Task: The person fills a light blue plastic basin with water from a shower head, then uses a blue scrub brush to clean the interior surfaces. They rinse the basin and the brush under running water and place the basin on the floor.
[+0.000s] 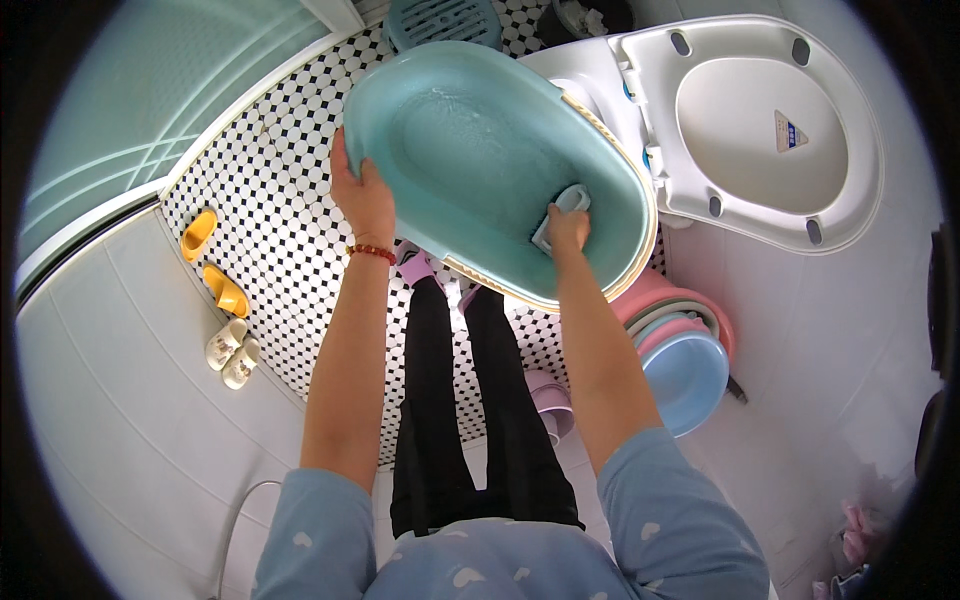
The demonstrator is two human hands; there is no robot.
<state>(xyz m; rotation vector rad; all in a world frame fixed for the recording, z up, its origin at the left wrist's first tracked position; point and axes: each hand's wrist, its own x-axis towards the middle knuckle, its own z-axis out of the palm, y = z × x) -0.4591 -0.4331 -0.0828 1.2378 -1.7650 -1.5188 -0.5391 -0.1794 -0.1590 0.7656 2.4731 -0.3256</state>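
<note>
A large teal plastic baby bathtub (pixel 480 172) with a cream trim strip along its rim is tilted in front of me, beside the toilet. My left hand (pixel 364 191) grips its left rim, thumb on the inner side and fingers outside. Inside the tub, towards the right end, my right hand (pixel 568 227) holds a white scrubbing brush (pixel 574 199) by its handle. The brush's dark bristles face the tub wall. The tub's inner surface looks wet, with a little water or foam near the far end.
At the right stands a toilet with its lid (pixel 765 135) raised. Stacked basins (pixel 684 382) lean below it. A blue slotted stool (pixel 444 22) and a black waste bin (pixel 585 19) are at the back. Yellow slippers (pixel 199 234) and cream clogs (pixel 226 345) line the left wall.
</note>
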